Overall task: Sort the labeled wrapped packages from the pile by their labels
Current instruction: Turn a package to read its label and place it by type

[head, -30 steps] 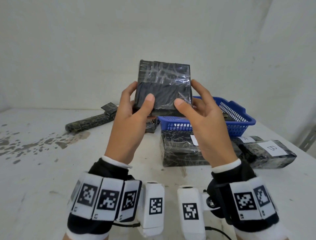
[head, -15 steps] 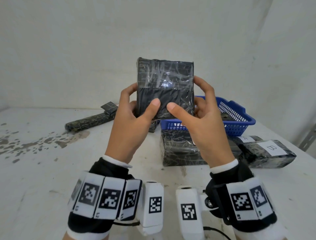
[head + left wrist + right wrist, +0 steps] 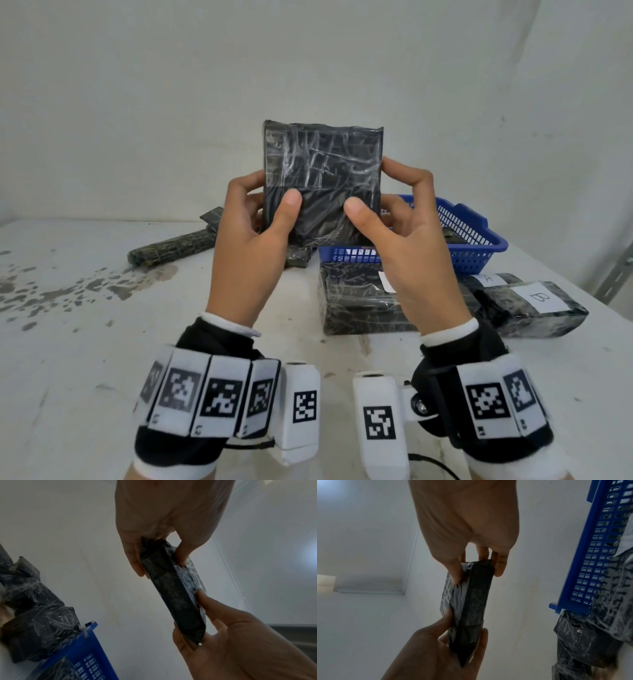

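Both hands hold a flat black package [image 3: 322, 171] wrapped in clear film upright above the table. My left hand [image 3: 263, 195] pinches its lower left edge, thumb on the near face. My right hand [image 3: 371, 186] pinches the lower right edge the same way. No label shows on the face toward me. The left wrist view shows the left hand [image 3: 154, 555] gripping the narrow side of the package [image 3: 171, 595]. The right wrist view shows the right hand [image 3: 476, 568] on the package [image 3: 471, 601], seen edge-on.
A blue basket [image 3: 479, 246] stands behind the hands, to the right. In front of it lie a large wrapped package [image 3: 356, 308], one labeled B [image 3: 534, 308] and one labeled A [image 3: 493, 279]. A long wrapped package [image 3: 171, 246] lies at the left. Dark stains mark the table's left side.
The package has tipped more upright in both hands, its near face turned further toward me. Both thumbs have shifted slightly on that face.
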